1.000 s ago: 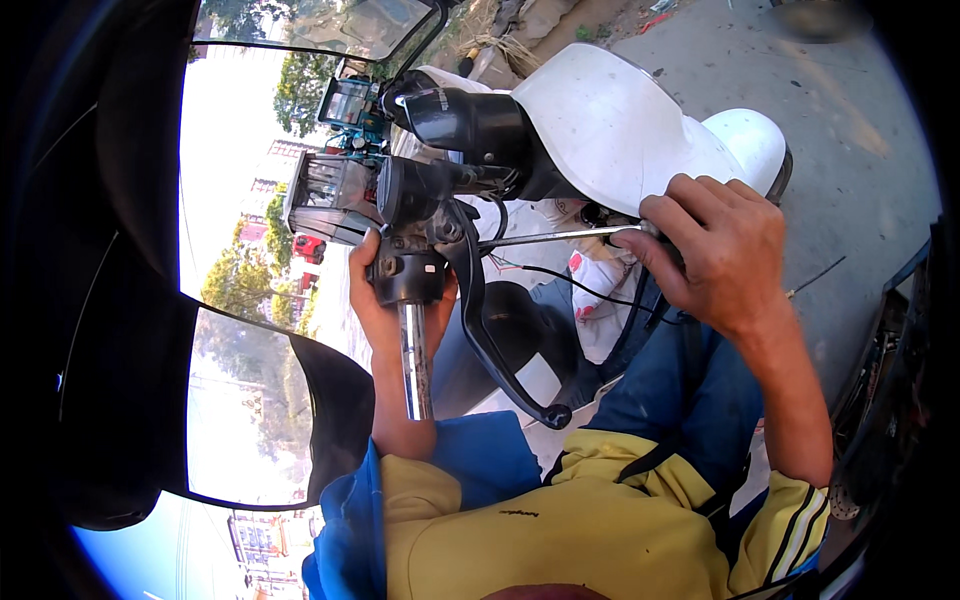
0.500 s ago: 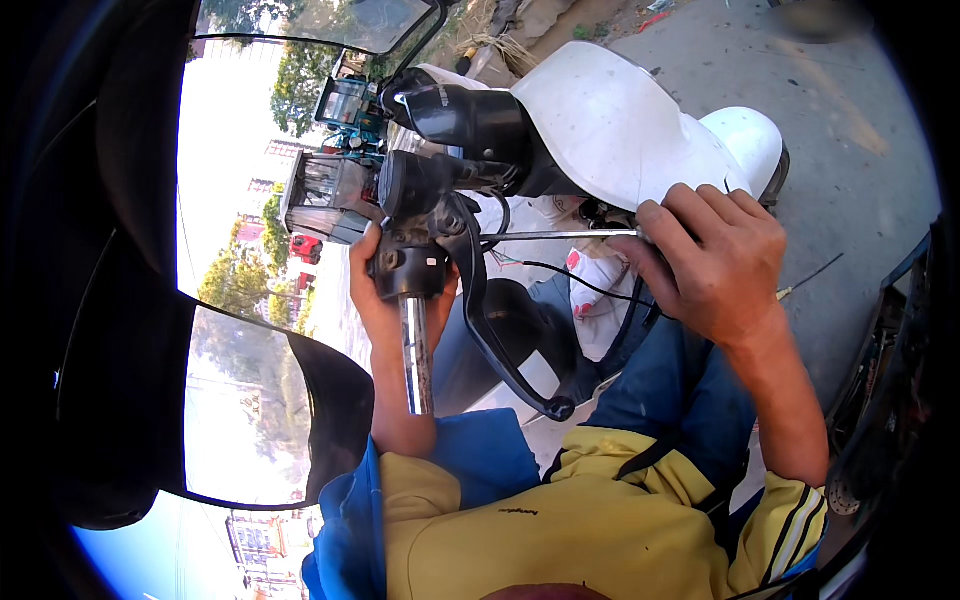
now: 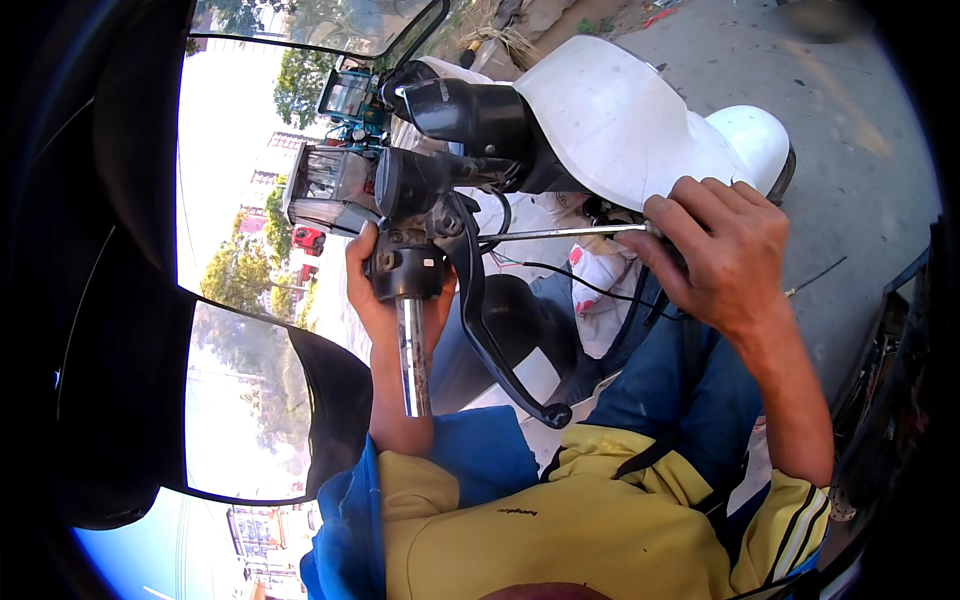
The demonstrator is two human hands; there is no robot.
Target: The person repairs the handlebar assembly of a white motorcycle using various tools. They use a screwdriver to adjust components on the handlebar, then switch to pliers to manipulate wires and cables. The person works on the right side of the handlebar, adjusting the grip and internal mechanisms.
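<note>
Slightly steeper now, metal rod (image 3: 560,234)

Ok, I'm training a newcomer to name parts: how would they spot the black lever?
From the big white panel, look down and left to the black housing in the left hand. The black lever is just right of it. It is long, bent and ball-tipped, unlike the straight, shiny metal tube nearby.

A head-worn fisheye looks down, hands (image 3: 722,262) near.
</note>
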